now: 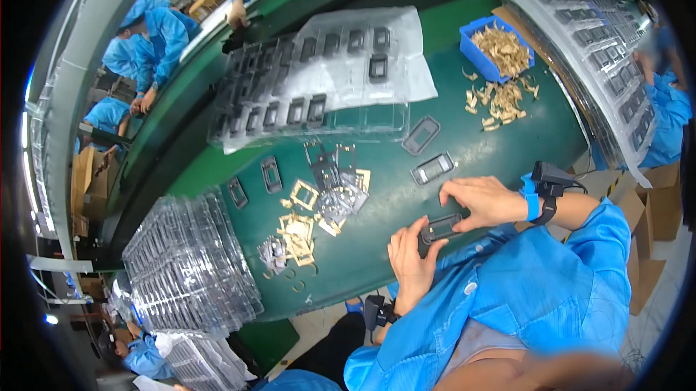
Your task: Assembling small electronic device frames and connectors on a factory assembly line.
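Observation:
Near the front edge of the bench, my left hand (pixel 413 259) is closed around a dark rectangular plastic frame (pixel 440 228), its thumb along the near side. At the frame's right end is my right hand (pixel 484 201); its thumb lies at that end while the bent index finger stays apart, above the far side. Just beyond lies a frame with a pale inside (pixel 433 168). Farther off rests another dark frame (pixel 420 136). Two more dark frames, one upright (pixel 271 174) and one tilted (pixel 238 192), lie to the left.
Clear trays of dark frames (pixel 312 79) stand at the back. A blue bin (pixel 465 47) holds tan scraps, with loose scraps (pixel 507 105) beside it. Left are black, silver and tan pieces (pixel 337 195) and stacked clear trays (pixel 192 260). Co-workers in blue (pixel 163 39) are across the bench.

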`<state>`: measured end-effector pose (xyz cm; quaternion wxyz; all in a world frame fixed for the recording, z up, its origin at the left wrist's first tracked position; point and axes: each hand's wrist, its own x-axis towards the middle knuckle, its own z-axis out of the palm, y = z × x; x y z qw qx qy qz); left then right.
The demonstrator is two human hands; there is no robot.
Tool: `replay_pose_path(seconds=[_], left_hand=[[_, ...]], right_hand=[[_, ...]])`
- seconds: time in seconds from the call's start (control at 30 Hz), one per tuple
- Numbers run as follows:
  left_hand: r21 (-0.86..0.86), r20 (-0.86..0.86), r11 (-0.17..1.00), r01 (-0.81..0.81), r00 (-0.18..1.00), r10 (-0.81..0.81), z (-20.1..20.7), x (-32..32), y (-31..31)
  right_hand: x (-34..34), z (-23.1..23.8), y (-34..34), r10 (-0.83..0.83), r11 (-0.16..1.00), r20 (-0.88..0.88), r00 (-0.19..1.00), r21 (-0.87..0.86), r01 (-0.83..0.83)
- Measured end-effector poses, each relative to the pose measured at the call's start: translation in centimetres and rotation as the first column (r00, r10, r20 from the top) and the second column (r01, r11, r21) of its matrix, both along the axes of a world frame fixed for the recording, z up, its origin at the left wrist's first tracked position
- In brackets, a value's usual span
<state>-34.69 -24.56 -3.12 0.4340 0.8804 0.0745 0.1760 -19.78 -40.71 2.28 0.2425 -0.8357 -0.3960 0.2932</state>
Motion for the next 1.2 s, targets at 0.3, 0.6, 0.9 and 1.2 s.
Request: replay_pose_path(seconds=[0.3,0.6,0.9,1.2], left_hand=[[0.074,0.039,0.997,-0.014,0.999,0.011,-0.4,0.2,0.2],[-0.035,0.101,0.999,-0.028,0.994,0.032,-2.0,0.0,0.3],[0.056,0.186,0.998,-0.026,0.982,0.015,-6.2,0.7,1.9],[0.086,0.086,0.996,-0.001,0.996,-0.007,-4.1,0.6,1.7]], right_hand=[[0.1,-2.1,-0.3,0.034,0.998,0.066,0.997,0.052,-0.038],[0.4,-4.0,0.9,0.021,0.996,0.06,0.998,0.088,-0.027],[1.8,-1.9,-0.3,0.052,0.975,0.0,0.999,0.217,-0.051],[17.5,28.7,-2.3,-0.687,0.686,0.65,0.324,0.727,-0.003]])
